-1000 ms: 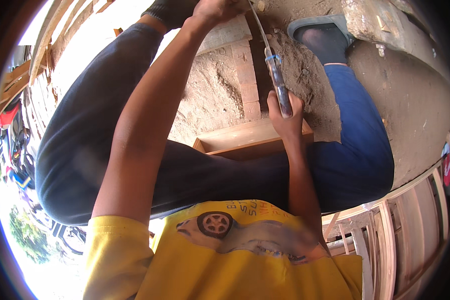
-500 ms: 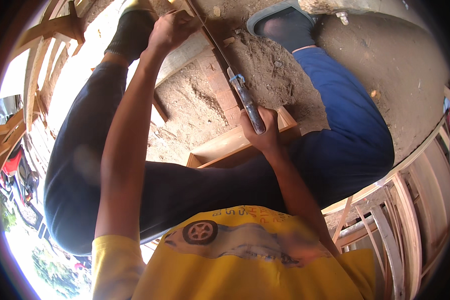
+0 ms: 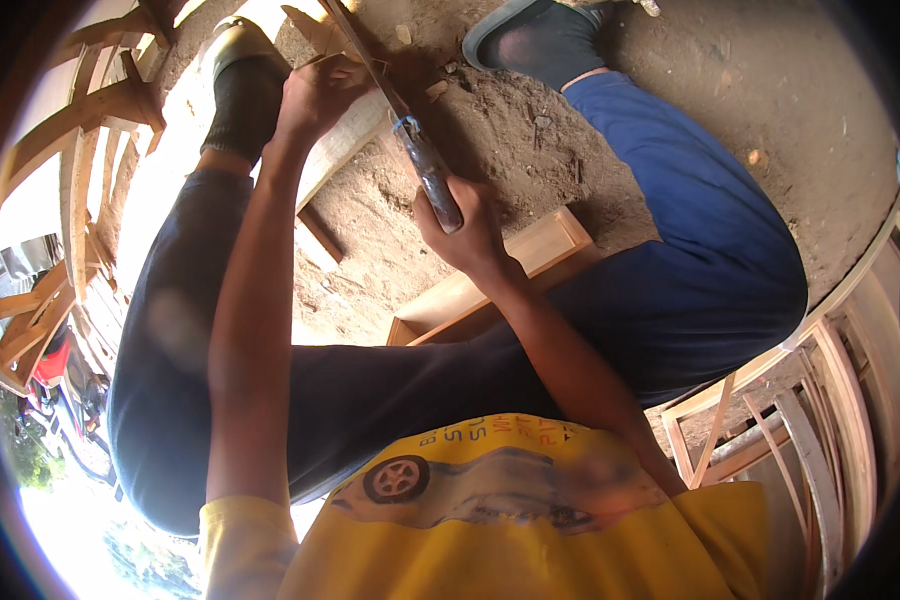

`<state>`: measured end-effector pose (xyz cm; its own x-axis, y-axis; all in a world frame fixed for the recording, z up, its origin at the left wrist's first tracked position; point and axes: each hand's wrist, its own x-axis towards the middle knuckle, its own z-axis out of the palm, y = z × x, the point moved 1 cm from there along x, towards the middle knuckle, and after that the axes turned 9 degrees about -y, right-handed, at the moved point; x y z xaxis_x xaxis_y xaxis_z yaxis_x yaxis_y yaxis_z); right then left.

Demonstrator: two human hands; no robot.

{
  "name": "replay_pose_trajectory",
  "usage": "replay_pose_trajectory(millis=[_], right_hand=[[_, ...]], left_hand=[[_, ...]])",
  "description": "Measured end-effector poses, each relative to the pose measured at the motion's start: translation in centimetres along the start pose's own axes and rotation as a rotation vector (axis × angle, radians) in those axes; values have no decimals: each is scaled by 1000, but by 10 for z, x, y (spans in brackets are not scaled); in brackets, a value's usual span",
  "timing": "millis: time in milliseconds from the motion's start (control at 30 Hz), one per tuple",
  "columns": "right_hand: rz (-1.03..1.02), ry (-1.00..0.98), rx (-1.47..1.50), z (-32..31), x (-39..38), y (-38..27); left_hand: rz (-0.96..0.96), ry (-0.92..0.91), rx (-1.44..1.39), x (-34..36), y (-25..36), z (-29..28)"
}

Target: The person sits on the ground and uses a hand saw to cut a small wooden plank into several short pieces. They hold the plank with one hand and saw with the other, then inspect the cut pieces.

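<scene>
My right hand point(image 3: 465, 225) is wrapped round the worn, mottled handle of a handsaw point(image 3: 428, 170), seen nearly edge-on, with a blue tie where handle meets blade. Its long thin blade runs away up and left, past the top edge of the view. Beside the blade, my left hand point(image 3: 315, 95) is closed, fingers bent toward the saw. What those fingers grip is partly hidden. Just beyond them lies a brown piece of wood point(image 3: 315, 30). Below my right hand, a shallow wooden box-like frame point(image 3: 450, 295) sits against my leg.
Sandy ground point(image 3: 370, 225) spreads between my bent legs. A pale plank point(image 3: 345, 145) lies under my left wrist, with a short wood offcut point(image 3: 318, 240) near it. Wooden frames point(image 3: 110, 110) stand at the left; more timber pieces point(image 3: 820, 450) lie at the lower right.
My right hand has moved up and left with the saw. The reddish board that lay beneath the blade no longer shows there. My left hand has shifted slightly down and left.
</scene>
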<state>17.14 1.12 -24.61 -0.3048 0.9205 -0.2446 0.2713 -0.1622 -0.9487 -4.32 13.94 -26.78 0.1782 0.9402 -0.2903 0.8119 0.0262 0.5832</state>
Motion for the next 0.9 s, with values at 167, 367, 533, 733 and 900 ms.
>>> replay_pose_trajectory(millis=[167, 367, 533, 733, 900], right_hand=[[-53, -1, -58, -12, 32, -15], [3, -78, -41, -8, 28, -5], [33, -35, 26, -18, 24, 4], [35, -53, 33, -12, 18, -13], [-86, -2, -176, -18, -45, -1]], left_hand=[[-52, 119, -50, 10, -4, 3], [-343, 444, 32, 70, -81, 16], [-458, 304, 156, 89, -58, 47], [-664, 553, -92, 84, -25, 29], [-575, 717, -175, 80, -30, 30]])
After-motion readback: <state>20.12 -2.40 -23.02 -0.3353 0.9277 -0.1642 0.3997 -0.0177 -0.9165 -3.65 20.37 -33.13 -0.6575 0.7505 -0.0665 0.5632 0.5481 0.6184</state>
